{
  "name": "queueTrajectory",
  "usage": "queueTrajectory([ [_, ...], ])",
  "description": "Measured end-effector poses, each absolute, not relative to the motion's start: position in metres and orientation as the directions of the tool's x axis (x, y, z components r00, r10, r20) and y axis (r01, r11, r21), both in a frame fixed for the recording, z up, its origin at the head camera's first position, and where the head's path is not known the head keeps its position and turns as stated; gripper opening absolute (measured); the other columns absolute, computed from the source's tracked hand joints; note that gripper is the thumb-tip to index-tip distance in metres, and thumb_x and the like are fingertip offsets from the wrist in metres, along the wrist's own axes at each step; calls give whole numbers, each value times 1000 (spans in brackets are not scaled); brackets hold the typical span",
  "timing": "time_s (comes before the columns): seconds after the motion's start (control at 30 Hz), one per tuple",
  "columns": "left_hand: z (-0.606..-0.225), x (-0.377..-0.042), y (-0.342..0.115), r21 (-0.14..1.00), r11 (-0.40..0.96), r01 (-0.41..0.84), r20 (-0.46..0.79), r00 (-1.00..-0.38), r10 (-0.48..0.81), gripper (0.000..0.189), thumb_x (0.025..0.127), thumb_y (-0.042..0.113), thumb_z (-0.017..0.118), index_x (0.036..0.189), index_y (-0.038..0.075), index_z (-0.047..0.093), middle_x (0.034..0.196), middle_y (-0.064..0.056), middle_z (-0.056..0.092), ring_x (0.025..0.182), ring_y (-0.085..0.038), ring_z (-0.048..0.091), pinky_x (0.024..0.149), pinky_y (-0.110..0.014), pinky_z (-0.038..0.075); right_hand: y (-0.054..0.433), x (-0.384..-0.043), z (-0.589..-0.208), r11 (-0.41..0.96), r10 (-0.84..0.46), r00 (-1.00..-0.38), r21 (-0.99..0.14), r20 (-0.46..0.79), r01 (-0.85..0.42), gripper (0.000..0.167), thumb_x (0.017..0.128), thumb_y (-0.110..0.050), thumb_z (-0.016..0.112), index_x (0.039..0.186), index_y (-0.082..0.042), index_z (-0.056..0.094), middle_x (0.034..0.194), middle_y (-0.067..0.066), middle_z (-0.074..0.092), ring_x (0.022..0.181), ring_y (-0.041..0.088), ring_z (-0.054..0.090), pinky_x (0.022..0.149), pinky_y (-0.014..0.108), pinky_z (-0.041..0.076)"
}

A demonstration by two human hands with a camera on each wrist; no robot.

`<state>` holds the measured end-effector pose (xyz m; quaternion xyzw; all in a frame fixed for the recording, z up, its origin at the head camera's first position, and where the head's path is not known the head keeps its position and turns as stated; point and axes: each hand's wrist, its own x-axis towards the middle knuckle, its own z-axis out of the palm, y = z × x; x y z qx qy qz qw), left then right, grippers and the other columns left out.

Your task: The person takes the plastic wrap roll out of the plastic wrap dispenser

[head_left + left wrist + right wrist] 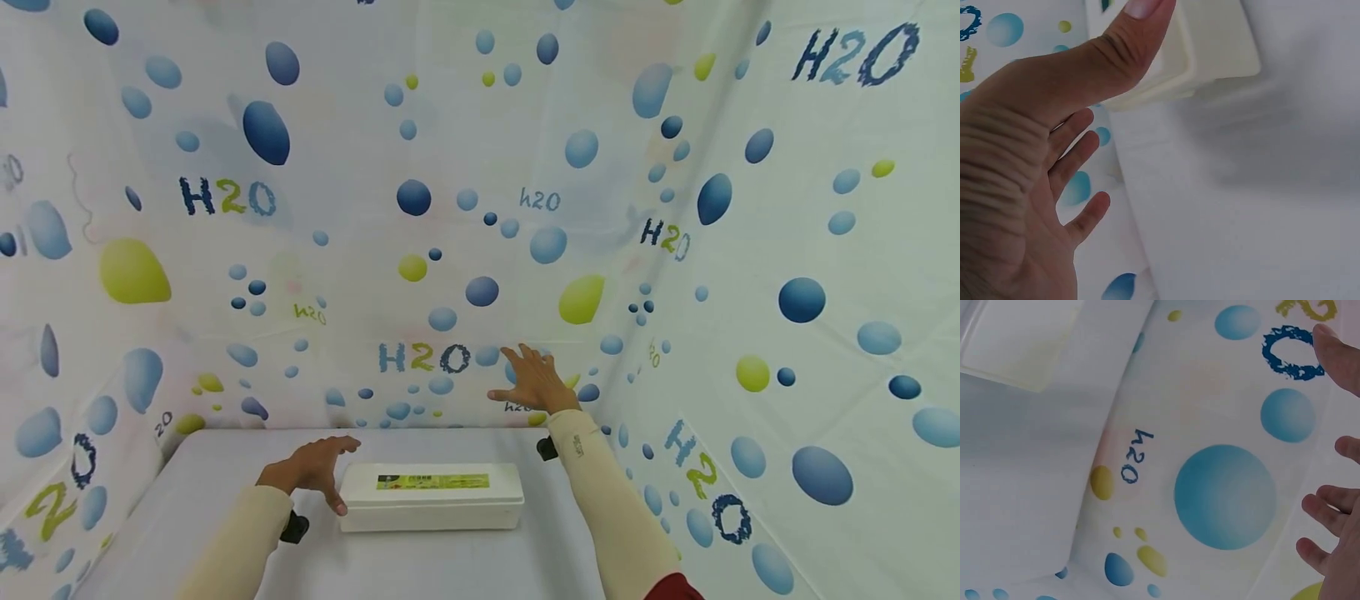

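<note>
A long white lidded box (431, 515) lies on the table, with a yellow-green printed label (432, 482) on its lid. My left hand (311, 467) is at the box's left end, thumb and fingers spread apart. Its thumb (1129, 47) overlaps a corner of the box in the left wrist view; whether it touches, I cannot tell. Up and to the right of the box, my right hand (538, 382) is raised in front of the back wall. Its fingers are spread and hold nothing. Only part of that hand shows in the right wrist view, well apart from the box (1019, 344).
White cloth covers the table (420, 567). Curtain-like walls (480, 167) printed with blue and green drops and "H2O" stand behind and on both sides. Dark wrist devices (295, 527) are on both forearms, over cream sleeves.
</note>
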<state>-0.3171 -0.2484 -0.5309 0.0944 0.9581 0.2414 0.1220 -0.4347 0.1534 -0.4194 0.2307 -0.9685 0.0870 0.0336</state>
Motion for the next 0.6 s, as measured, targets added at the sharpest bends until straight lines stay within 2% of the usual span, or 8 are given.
queueTrajectory([
  [0.1,-542,-312,-252,497,861,110,-206,-949,240,110,63,25,109,155,1,53,151,-31,60,137,-57,56,109,-80,48,153,-433,-422,878,-439,-893,-162,101,-450,101,93,-68,69,170,-11,37,176,27,34,163,51,33,132,74,23],
  [0.3,-563,-308,-254,553,828,90,-212,-946,244,114,60,23,110,155,-3,51,148,-33,61,137,-57,56,112,-79,46,157,-433,-424,880,-442,-893,-151,88,-450,101,92,-65,73,169,-9,39,174,28,38,160,51,38,131,75,25],
  [0.47,-572,-306,-253,566,818,97,-160,-961,224,116,59,20,110,154,-6,49,145,-34,62,132,-56,59,110,-77,48,161,-430,-430,868,-468,-879,-141,88,-476,96,89,-63,78,163,-9,49,166,25,52,154,48,48,127,75,33],
  [0.6,-580,-304,-253,570,817,86,-130,-972,193,113,58,18,110,152,-4,52,144,-33,64,132,-56,60,110,-77,48,164,-427,-436,866,-465,-882,-169,78,-471,93,87,-59,82,160,-9,55,162,21,57,152,43,51,127,74,35],
])
